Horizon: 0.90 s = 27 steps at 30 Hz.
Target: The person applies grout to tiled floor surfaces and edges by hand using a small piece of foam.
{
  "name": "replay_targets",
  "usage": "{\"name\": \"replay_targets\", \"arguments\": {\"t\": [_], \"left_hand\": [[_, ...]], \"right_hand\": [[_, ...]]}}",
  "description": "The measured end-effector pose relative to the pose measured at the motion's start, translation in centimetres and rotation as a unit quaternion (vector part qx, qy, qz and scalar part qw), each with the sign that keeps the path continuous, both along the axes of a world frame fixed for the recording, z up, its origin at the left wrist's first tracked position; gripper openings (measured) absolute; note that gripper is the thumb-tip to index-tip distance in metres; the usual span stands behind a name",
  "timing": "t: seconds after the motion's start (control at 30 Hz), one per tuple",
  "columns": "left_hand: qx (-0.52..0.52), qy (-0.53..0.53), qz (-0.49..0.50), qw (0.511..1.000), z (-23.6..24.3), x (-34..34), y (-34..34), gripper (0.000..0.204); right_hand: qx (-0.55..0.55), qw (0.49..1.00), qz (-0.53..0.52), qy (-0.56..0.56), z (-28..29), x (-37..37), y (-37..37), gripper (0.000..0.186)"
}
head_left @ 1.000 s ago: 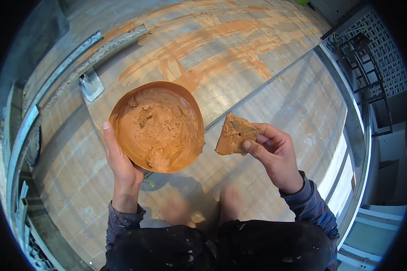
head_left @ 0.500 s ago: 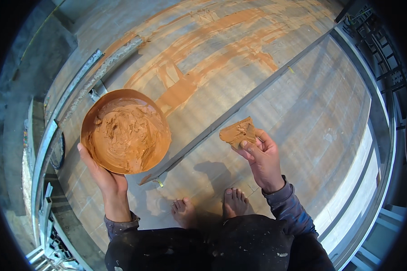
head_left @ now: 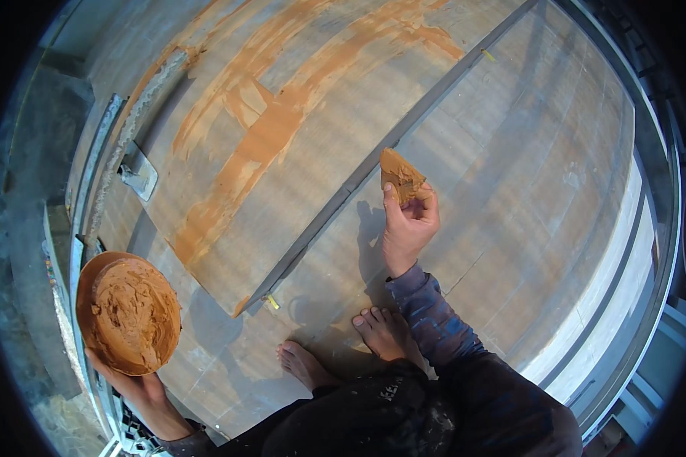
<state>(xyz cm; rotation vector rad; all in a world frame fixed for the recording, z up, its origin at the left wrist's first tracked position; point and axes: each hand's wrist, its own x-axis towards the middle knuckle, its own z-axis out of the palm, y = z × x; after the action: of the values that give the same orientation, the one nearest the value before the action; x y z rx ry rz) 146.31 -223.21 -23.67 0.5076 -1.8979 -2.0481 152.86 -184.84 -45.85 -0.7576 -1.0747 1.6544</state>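
Gripping a flat putty-caked scraper (head_left: 401, 175), right hand (head_left: 408, 225) over grainy planks (head_left: 511, 190).

Matt wooden panels (head_left: 511, 152), wet orange putty (head_left: 133, 312) rough in bowl, smeared scraper (head_left: 400, 177), metal hinge (head_left: 139, 174)

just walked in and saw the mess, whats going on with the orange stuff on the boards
A barefoot person crouches on wooden panels. The left hand holds a round bowl full of orange-brown paste out to the side. The right hand holds a flat scraper loaded with the same paste, close to the grey seam between two panels. Wide orange smears already streak the far panel; the near panel looks bare.
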Motion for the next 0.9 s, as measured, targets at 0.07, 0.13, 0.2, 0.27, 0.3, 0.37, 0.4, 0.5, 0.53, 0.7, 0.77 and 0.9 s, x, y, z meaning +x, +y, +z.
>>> {"name": "replay_targets", "arguments": {"t": [0.07,0.13,0.2,0.27,0.3,0.37,0.4,0.5,0.53,0.7,0.77,0.9], "left_hand": [[-0.036,-0.001,-0.01,0.999,-2.0,-2.7,0.8,0.062],[0.017,-0.026,-0.005,1.0,-3.8,-5.7,2.3,0.062],[0.011,-0.023,-0.019,1.0,-6.0,-8.9,3.8,0.063],[0.007,-0.022,-0.04,0.999,-8.4,-12.2,6.5,0.065],[-0.096,0.01,-0.058,0.994,-9.3,-13.7,8.4,0.064],[-0.154,0.045,-0.081,0.984,-10.0,-16.8,11.8,0.063],[-0.182,0.064,-0.09,0.977,-10.5,-18.4,13.5,0.062],[-0.025,0.061,-0.077,0.995,-9.5,-19.5,18.0,0.058],[-0.03,0.066,-0.084,0.994,-9.1,-18.6,19.2,0.058],[-0.003,0.053,-0.135,0.989,-5.3,-11.7,21.8,0.059],[0.011,0.062,-0.189,0.98,-3.0,-9.5,18.7,0.054],[0.012,0.065,-0.179,0.982,2.7,-2.6,17.6,0.054]], "right_hand": [[0.029,0.999,-0.022,-0.01,-1.5,-2.6,0.2,0.024],[0.057,0.997,-0.041,-0.021,-3.6,-5.1,0.3,0.024],[0.143,0.987,-0.066,-0.031,-5.9,-7.6,0.6,0.028],[0.156,0.984,-0.077,-0.044,-8.1,-9.0,1.4,0.031],[0.164,0.982,-0.078,-0.046,-9.1,-9.7,1.6,0.034],[0.186,0.975,-0.095,-0.074,-10.5,-10.8,2.1,0.036],[0.211,0.967,-0.104,-0.097,-10.7,-11.3,2.6,0.038],[0.245,0.953,-0.117,-0.135,-9.7,-10.5,4.7,0.041],[0.279,0.939,-0.108,-0.168,-9.2,-9.4,5.3,0.041],[0.287,0.941,-0.029,-0.177,-7.2,0.5,4.0,0.039],[0.235,0.96,0.01,-0.152,-6.3,5.8,1.3,0.037],[0.087,0.99,0.032,-0.105,-3.6,11.9,0.4,0.033]]}}
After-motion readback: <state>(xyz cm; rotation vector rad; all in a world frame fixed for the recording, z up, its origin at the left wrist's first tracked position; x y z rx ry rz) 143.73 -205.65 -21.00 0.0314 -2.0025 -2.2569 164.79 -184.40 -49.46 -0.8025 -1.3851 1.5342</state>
